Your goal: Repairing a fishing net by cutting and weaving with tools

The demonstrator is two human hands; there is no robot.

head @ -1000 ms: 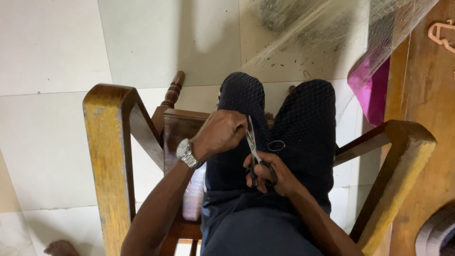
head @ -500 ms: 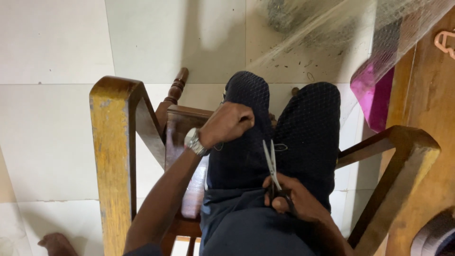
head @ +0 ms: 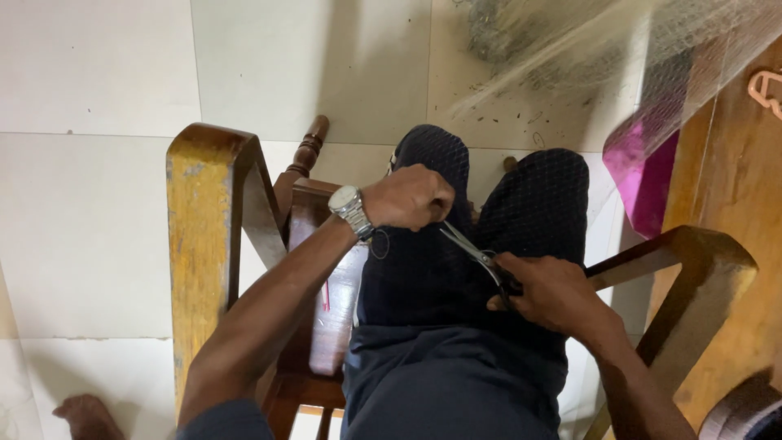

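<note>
My right hand point(head: 554, 292) grips the handles of a pair of metal scissors point(head: 471, 248) over my lap; the blades point up and left toward my left hand. My left hand point(head: 411, 198), with a silver wristwatch point(head: 351, 209) on the wrist, is closed in a fist above my left knee. It seems to pinch something small and thin, too fine to make out; a dark thread loop hangs just below the wrist. I sit in dark patterned trousers point(head: 489, 212).
A wooden chair surrounds me, with its left armrest point(head: 199, 236) and right armrest point(head: 692, 253). Pale floor tiles point(head: 98, 122) lie below. A sheer netted fabric point(head: 635, 57), a magenta object point(head: 639, 175) and a wooden surface point(head: 733, 163) stand at the right.
The scissors swung from near upright to slanting up-left, their tips now close under my left fist. My right hand shifted right and slightly up on my lap.
</note>
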